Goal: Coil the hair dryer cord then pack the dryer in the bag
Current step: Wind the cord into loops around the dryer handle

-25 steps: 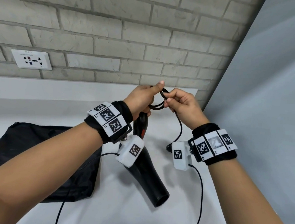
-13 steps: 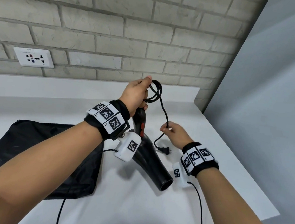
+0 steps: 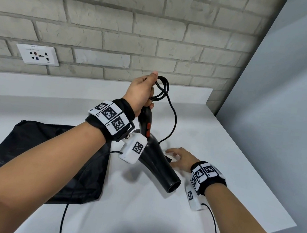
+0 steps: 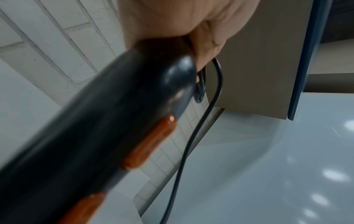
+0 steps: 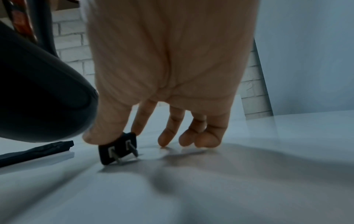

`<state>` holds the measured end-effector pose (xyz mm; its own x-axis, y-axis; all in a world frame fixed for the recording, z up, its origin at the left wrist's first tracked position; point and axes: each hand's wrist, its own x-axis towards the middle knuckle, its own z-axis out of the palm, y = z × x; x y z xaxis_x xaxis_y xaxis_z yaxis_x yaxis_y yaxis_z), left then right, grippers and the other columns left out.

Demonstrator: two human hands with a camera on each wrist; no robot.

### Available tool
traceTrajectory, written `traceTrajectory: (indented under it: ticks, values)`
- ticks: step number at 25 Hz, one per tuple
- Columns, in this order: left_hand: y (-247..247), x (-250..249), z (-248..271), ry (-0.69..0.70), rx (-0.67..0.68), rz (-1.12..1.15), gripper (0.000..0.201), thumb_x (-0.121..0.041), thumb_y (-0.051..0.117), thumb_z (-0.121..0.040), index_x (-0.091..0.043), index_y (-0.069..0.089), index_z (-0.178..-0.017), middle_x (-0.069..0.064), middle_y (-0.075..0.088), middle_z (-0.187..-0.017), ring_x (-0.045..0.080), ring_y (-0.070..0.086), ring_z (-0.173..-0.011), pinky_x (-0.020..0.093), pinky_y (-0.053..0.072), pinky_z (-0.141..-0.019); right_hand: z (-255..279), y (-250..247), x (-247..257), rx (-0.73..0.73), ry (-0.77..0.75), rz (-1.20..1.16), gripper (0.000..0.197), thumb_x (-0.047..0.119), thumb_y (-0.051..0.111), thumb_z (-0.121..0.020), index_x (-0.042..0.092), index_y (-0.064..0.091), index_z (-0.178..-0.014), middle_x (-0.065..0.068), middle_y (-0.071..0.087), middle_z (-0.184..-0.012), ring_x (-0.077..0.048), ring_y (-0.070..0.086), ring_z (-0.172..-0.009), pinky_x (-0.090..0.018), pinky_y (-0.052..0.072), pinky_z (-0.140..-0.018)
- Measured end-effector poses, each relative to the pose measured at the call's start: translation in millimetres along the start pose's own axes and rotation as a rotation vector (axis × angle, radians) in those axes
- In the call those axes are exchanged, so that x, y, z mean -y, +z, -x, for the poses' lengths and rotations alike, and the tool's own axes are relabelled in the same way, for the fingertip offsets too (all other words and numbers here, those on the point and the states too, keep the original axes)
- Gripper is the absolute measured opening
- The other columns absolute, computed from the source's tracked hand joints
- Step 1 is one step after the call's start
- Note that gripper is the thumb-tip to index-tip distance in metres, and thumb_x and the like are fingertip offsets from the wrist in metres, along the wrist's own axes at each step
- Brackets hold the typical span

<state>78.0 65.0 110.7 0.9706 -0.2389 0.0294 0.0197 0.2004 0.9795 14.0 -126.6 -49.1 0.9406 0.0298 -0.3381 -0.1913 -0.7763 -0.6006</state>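
1. Gripping hair dryer [image 3: 156, 153] handle and coiled cord [image 3: 161, 88]: left hand [image 3: 142, 91], raised above white counter [image 3: 221, 141].
2. Pinching plug [image 5: 118, 149] on counter: right hand [image 3: 180, 156].
3. Lying flat at left: black bag [image 3: 43, 158].

A pale brick wall [image 3: 120, 20] with a white socket plate [image 3: 37, 54] backs the white counter [image 3: 221, 141]; a smooth grey panel [image 3: 290, 91] stands right.

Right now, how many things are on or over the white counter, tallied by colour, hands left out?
Black: 2, the black hair dryer with orange switches and its cord, and the flat black fabric bag.
White: 0.
Total: 2.
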Motion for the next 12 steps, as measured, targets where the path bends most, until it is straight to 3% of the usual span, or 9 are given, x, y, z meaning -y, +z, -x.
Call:
traceTrajectory:
  ticks: [4,8,12]
  values:
    - [-3.8,2.2,0.3,-0.015,-0.019,-0.004,0.034,-0.039,0.043,-0.096,-0.016,0.041,-0.070,-0.008,0.026,-0.039,0.009,0.016,-0.030,0.023,0.028,-0.045,-11.0,10.2,4.6,0.064,-0.043,-0.040,0.043,0.011,0.067,-0.080,0.018,0.057,-0.121,0.010,0.045,-0.096,-0.011,0.045,-0.104,-0.023,0.033,-0.094]
    - [-0.3,0.3,3.8,-0.025,0.009,-0.006,0.034,-0.038,0.042,-0.096,-0.017,0.039,-0.070,-0.009,0.026,-0.037,0.008,0.015,-0.029,0.025,0.027,-0.046,-18.7,11.9,-2.6,0.063,-0.014,-0.053,0.036,0.009,0.068,-0.076,0.019,0.062,-0.110,0.001,0.052,-0.097,-0.015,0.051,-0.092,-0.025,0.040,-0.087]
    - [-2.3,0.4,5.5,-0.033,0.030,-0.016,0.033,-0.039,0.042,-0.096,-0.017,0.038,-0.072,-0.011,0.025,-0.035,0.008,0.015,-0.029,0.025,0.027,-0.047,-15.1,-8.9,1.2,-0.178,-0.036,-0.124,0.021,0.002,0.063,-0.076,0.019,0.058,-0.087,-0.004,0.056,-0.089,-0.020,0.053,-0.080,-0.022,0.040,-0.073]
